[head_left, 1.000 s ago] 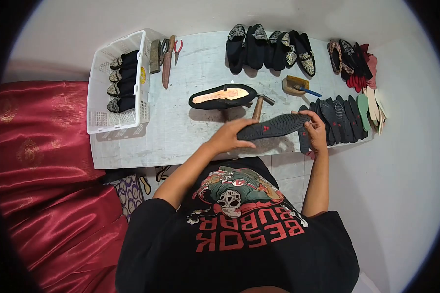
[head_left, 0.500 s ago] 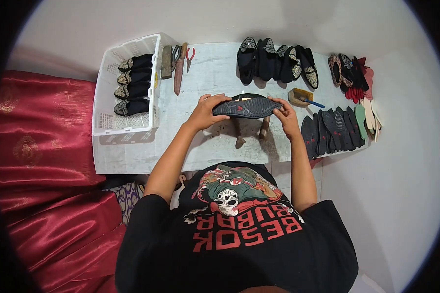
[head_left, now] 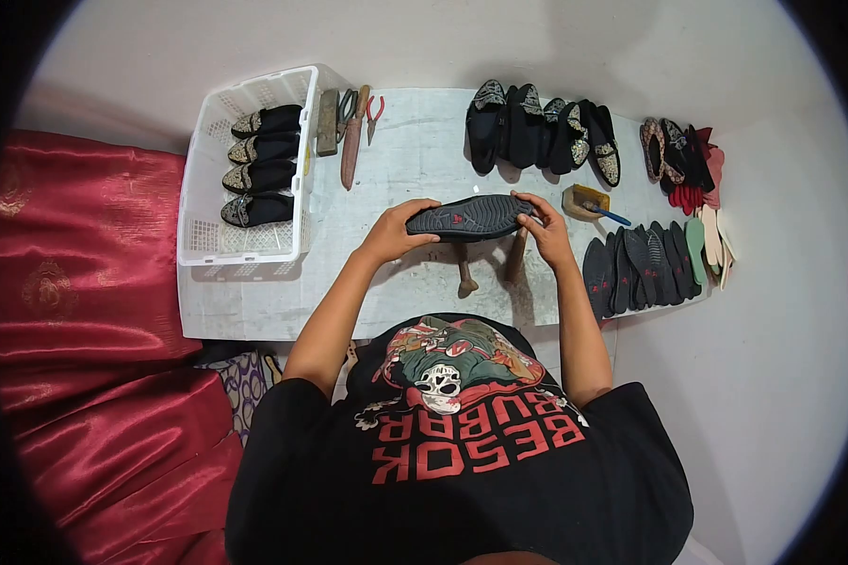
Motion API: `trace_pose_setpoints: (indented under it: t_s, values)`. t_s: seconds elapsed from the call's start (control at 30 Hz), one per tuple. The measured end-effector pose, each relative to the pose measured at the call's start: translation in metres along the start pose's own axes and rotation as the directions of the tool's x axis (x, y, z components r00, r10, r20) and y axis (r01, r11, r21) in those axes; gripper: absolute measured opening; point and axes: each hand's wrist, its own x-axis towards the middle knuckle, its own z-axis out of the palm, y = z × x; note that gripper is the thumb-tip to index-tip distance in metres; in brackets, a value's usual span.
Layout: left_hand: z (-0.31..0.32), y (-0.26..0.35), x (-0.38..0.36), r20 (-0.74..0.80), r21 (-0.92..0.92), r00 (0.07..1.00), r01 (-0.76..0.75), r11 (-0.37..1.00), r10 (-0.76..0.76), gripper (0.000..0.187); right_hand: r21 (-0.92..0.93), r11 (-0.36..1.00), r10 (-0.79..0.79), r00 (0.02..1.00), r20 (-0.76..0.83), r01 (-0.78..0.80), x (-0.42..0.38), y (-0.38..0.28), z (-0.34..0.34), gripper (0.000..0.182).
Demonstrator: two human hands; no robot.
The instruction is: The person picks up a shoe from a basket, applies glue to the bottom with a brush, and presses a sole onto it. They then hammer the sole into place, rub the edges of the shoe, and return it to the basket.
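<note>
A black shoe (head_left: 466,218) is held up over the table, its ridged grey-black sole with a small red mark turned toward me. My left hand (head_left: 395,232) is closed around one end, fingers along the top edge and thumb below. At the other end, my right hand (head_left: 547,232) grips the shoe between thumb and fingers. Below it, a tool with a wooden handle (head_left: 467,279) lies on the table, partly hidden by the shoe. Another brown handle-like piece (head_left: 515,259) is beside it, its upper part also covered.
On the left stands a white plastic basket (head_left: 303,202) with several decorated shoes. Next to it lie a sheathed knife (head_left: 352,151) and red-handled pliers (head_left: 374,118). Several shoes (head_left: 523,122) line the back. A yellow container (head_left: 586,201) with a blue-handled brush and loose soles (head_left: 636,264) are right.
The shoe has tilted so more of its sole faces me, and it sits slightly lower in view. Both hands have kept their hold. The view has shifted a little.
</note>
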Motion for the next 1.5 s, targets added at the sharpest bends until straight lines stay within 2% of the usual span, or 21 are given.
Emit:
trace_pose_setpoints:
  t_s: [0.07,0.17,0.23,0.4,0.47,0.57,0.67,0.97,1.07,1.17,1.23,1.4,1.5]
  values:
    - [0.000,0.000,0.000,0.043,-0.051,0.998,0.055,0.997,-0.053,0.067,0.010,1.000,0.004,1.000,-0.001,-0.004,0.000,0.004,-0.002,0.044]
    - [0.002,-0.004,-0.001,0.010,-0.038,1.000,0.001,0.999,-0.001,0.065,-0.008,1.000,-0.001,1.000,0.000,0.001,0.000,0.006,-0.004,0.045]
    - [0.003,-0.007,-0.003,-0.038,0.035,0.996,-0.075,0.997,0.076,0.065,-0.049,0.999,0.008,1.000,0.007,-0.008,-0.001,0.003,-0.004,0.047]
    - [0.002,-0.010,-0.007,-0.044,0.041,0.997,-0.067,0.997,0.069,0.065,-0.102,0.994,0.055,0.997,0.045,-0.050,-0.001,-0.007,-0.007,0.054]
    - [0.001,-0.011,-0.008,-0.047,0.058,0.997,-0.062,0.996,0.065,0.065,-0.195,0.981,-0.004,0.996,0.094,0.022,0.000,-0.013,-0.008,0.058]
    - [-0.001,-0.012,-0.010,-0.041,0.125,0.998,-0.033,0.992,0.039,0.066,-0.209,0.977,-0.006,0.990,0.137,0.035,-0.001,-0.019,-0.008,0.062]
    - [-0.004,-0.009,-0.009,-0.037,0.181,0.998,-0.038,0.983,0.046,0.067,-0.110,0.994,0.005,0.993,0.121,0.008,-0.002,-0.013,-0.007,0.064]
    - [-0.004,-0.007,-0.005,-0.035,0.138,0.996,-0.070,0.988,0.076,0.065,0.007,0.999,0.033,0.996,0.085,-0.034,0.000,0.001,-0.020,0.060]
    - [-0.003,-0.010,-0.005,-0.042,0.114,0.996,-0.074,0.991,0.079,0.065,-0.008,0.997,0.071,0.996,0.057,-0.071,-0.002,0.008,-0.024,0.057]
    - [-0.001,-0.011,-0.006,-0.065,0.130,0.991,-0.105,0.986,0.114,0.064,-0.032,0.999,0.039,0.998,0.053,-0.037,-0.004,0.012,-0.025,0.057]
    - [-0.001,-0.011,-0.006,-0.052,0.100,0.991,-0.118,0.988,0.124,0.064,0.012,0.999,0.041,0.998,0.044,-0.042,-0.005,0.012,-0.025,0.058]
    - [0.001,-0.014,-0.007,-0.069,0.053,0.993,-0.089,0.995,0.092,0.065,0.036,0.998,0.044,0.999,0.028,-0.045,-0.006,0.014,-0.033,0.058]
    - [0.001,-0.014,-0.007,-0.069,0.050,0.995,-0.075,0.996,0.078,0.065,0.018,0.994,0.106,0.994,0.033,-0.107,-0.005,0.013,-0.037,0.058]
